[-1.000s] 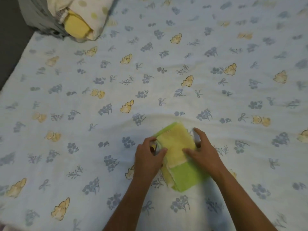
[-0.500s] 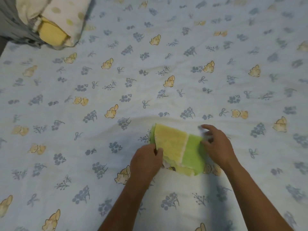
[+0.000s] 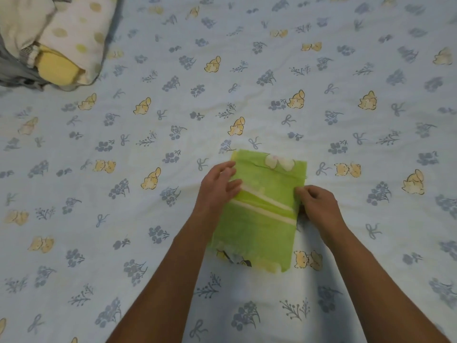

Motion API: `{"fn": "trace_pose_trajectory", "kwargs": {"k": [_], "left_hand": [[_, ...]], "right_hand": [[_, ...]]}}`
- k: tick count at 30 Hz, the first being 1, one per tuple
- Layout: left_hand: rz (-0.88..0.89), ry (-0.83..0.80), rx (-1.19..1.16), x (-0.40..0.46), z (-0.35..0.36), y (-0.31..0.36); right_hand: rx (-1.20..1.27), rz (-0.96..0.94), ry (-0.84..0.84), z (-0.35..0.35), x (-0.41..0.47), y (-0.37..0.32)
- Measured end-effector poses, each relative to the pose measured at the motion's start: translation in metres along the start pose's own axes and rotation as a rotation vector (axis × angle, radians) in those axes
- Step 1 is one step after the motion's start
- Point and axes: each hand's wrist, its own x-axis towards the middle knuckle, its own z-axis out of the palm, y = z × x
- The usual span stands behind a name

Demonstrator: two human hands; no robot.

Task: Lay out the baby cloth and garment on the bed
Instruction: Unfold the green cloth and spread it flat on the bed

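A green baby cloth (image 3: 262, 219) with pale yellow stripes lies partly unfolded on the bed sheet (image 3: 148, 219), in the lower middle of the head view. My left hand (image 3: 218, 186) rests on its left edge with the fingers spread flat over the fabric. My right hand (image 3: 315, 206) pinches the cloth's right edge between thumb and fingers. A printed patch shows at the cloth's near end, and a pale shape at its far edge.
A pile of folded baby clothes (image 3: 61, 45), white with yellow dots plus a yellow piece, sits at the far left corner of the bed. The light blue sheet with flower and animal prints spreads all around the cloth.
The cloth has opened from a small folded yellow-green square into a longer green rectangle. Both hands moved apart to its left and right edges. The view shifted slightly left.
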Motion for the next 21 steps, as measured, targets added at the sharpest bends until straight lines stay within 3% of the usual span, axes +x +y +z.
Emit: {"fn": "trace_pose_trajectory", "kwargs": {"k": [3,6,8,10,12,13,16,21], "left_hand": [[0.273,0.088,0.689,-0.005,-0.011,-0.019],[0.318,-0.008,0.971,-0.012,-0.02,-0.042],[0.269,-0.054,1.007,-0.012,-0.024,-0.047],[0.286,-0.031,1.105,-0.011,-0.023,-0.046],[0.329,0.007,1.238,-0.014,-0.022,-0.044],[0.3,-0.002,1.215,-0.017,-0.022,-0.044],[0.14,-0.139,0.951,-0.034,-0.035,-0.042],[0.031,-0.342,0.939,-0.077,-0.062,-0.043]], "right_hand": [[-0.084,0.001,0.072,0.0,0.005,0.0],[-0.185,-0.161,0.101,-0.003,-0.011,0.011],[-0.324,-0.335,0.075,-0.001,-0.026,0.018],[-0.424,-0.396,-0.055,0.003,-0.031,0.019],[-0.392,-0.317,-0.137,0.005,-0.03,0.017],[-0.295,-0.252,-0.1,0.004,-0.028,0.015],[-0.091,-0.089,0.047,0.0,-0.02,0.012],[-0.047,0.0,-0.097,0.009,-0.01,0.0]]}}
